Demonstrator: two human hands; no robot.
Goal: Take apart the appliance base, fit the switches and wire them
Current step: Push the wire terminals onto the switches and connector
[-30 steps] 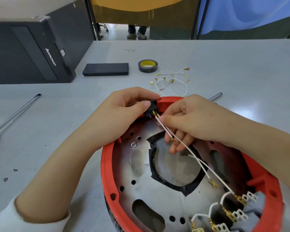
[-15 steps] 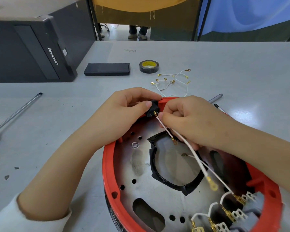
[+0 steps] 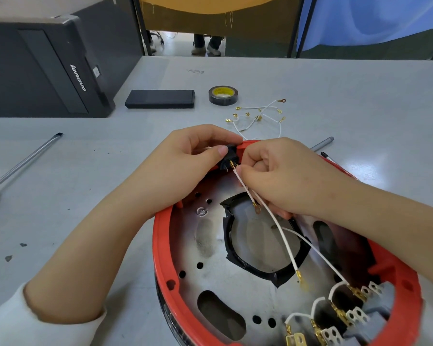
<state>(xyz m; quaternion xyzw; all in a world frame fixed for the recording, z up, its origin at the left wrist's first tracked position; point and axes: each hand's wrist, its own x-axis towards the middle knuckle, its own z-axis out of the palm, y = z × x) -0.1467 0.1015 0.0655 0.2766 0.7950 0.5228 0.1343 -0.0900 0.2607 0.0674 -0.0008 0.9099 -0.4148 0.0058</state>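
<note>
- My left hand [image 3: 185, 161] pinched the black switch [image 3: 229, 158] at the red base [image 3: 160, 245] rim.
- Right hand [image 3: 280, 176] gripped a white wire [image 3: 245, 188], seemingly seating its terminal.
- Grey switches [image 3: 375, 303] were already wired; spare wires [image 3: 258, 116] waited on the worktop [image 3: 85, 196].

the red base [image 3: 160, 245] runs off the bottom edge; hands hide the black switch's [image 3: 229, 156] front.

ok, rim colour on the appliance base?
Red rim around a bare metal plate; clearest in the head view.
</note>
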